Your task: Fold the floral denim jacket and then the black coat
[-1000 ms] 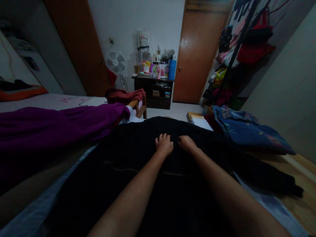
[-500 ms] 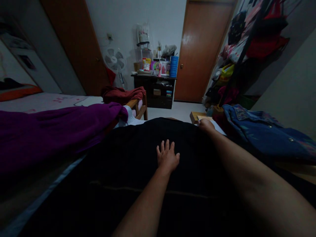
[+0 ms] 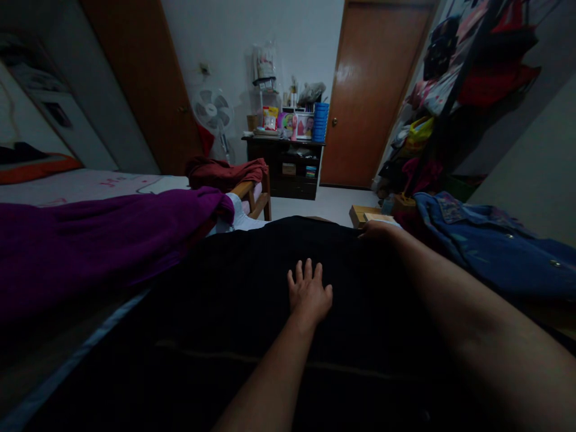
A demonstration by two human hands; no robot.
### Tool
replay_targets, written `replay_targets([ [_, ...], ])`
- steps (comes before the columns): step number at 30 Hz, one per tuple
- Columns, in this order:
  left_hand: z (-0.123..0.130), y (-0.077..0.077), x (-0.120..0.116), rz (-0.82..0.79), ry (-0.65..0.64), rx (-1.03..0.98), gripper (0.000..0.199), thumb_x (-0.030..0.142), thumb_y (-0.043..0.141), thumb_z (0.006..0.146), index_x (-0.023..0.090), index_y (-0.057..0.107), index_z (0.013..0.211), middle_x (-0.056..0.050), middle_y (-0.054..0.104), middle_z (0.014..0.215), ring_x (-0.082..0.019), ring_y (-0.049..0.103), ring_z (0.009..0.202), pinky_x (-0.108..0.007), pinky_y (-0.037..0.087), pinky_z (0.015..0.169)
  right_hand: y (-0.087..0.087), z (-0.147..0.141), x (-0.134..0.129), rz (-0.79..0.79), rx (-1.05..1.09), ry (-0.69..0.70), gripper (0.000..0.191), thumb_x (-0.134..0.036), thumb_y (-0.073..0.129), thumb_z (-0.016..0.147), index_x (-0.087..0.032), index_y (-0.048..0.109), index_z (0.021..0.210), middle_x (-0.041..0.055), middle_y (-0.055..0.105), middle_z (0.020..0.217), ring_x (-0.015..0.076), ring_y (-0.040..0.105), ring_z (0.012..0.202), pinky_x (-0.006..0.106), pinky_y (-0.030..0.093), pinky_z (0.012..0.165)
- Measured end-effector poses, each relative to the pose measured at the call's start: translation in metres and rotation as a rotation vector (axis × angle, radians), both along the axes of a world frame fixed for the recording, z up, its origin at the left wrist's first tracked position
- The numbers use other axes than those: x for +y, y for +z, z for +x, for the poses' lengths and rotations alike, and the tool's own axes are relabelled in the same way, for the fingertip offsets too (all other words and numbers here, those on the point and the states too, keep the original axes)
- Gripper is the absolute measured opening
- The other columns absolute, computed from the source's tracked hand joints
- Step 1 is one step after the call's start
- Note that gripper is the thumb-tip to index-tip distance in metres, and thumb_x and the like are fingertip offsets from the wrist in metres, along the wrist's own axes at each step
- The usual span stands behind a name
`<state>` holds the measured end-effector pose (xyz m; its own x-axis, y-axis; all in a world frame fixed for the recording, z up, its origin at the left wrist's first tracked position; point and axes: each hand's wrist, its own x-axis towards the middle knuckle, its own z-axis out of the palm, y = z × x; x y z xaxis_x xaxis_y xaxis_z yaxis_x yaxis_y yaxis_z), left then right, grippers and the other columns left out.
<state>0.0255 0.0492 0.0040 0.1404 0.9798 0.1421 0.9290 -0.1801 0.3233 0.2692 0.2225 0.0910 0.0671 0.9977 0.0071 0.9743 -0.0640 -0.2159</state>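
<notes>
A large black cloth (image 3: 252, 282) lies spread in front of me, with a thin pale line (image 3: 225, 355) running across its near part. My left hand (image 3: 310, 294) rests flat on the middle of it, palm down, fingers spread. At the far right edge of the same cloth, my right hand (image 3: 378, 230) is bent over with its fingers closed on the edge; the fingertips are dark and partly hidden. Just beyond that hand are a light wooden box (image 3: 359, 216) and a pale flat item (image 3: 382, 219).
To the left, a purple cloth (image 3: 112, 234) and a reddish-brown cloth (image 3: 225, 173) lie by a bed (image 3: 90, 185). A blue denim jacket (image 3: 486, 240) sits at the right. Farther off stand a fan (image 3: 213, 111), a dark cabinet (image 3: 279, 174) and a brown door (image 3: 375, 96).
My right hand has come down slightly onto the cloth's far edge, and the pale item beside it shows less. The left hand stays spread on the cloth. The view has shifted a little.
</notes>
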Motion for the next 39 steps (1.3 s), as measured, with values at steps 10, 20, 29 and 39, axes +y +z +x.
replay_targets([
  [10, 0.001, 0.002, -0.003, -0.006, 0.037, 0.013, 0.062, 0.051, 0.046, 0.086, 0.031, 0.038, 0.144, -0.004, 0.032, 0.155, -0.032, 0.019, 0.144, -0.056, 0.015, 0.115, 0.004, -0.007, -0.01, -0.022, -0.279, 0.019, 0.039, -0.03, 0.054, 0.087, -0.018, 0.058, 0.124, 0.0163, 0.06, 0.125, 0.0291, 0.057, 0.113, 0.035, 0.044, 0.088],
  [20, 0.001, 0.005, -0.002, -0.035, 0.039, 0.024, 0.063, 0.053, 0.047, 0.085, 0.03, 0.039, 0.144, -0.006, 0.031, 0.155, -0.036, 0.018, 0.143, -0.059, 0.013, 0.114, 0.013, 0.022, -0.011, -0.271, -0.257, -0.079, 0.056, -0.055, 0.048, 0.09, -0.007, 0.068, 0.111, 0.0201, 0.066, 0.113, 0.0281, 0.063, 0.102, 0.034, 0.048, 0.084],
  [29, 0.001, 0.008, -0.001, -0.057, 0.035, 0.041, 0.064, 0.055, 0.045, 0.086, 0.03, 0.038, 0.144, -0.007, 0.03, 0.156, -0.037, 0.018, 0.143, -0.059, 0.014, 0.114, 0.025, 0.042, -0.045, -0.131, -0.335, 0.018, 0.04, -0.044, 0.053, 0.09, -0.018, 0.064, 0.117, 0.0134, 0.066, 0.116, 0.0255, 0.062, 0.105, 0.031, 0.046, 0.083],
  [39, 0.002, 0.005, -0.001, -0.04, 0.033, 0.051, 0.064, 0.056, 0.046, 0.085, 0.029, 0.04, 0.143, -0.008, 0.031, 0.155, -0.038, 0.019, 0.143, -0.06, 0.015, 0.113, 0.041, 0.051, -0.055, -0.338, -0.236, -0.085, 0.049, -0.049, 0.058, 0.086, -0.009, 0.067, 0.113, 0.0161, 0.066, 0.114, 0.0249, 0.065, 0.098, 0.029, 0.049, 0.078],
])
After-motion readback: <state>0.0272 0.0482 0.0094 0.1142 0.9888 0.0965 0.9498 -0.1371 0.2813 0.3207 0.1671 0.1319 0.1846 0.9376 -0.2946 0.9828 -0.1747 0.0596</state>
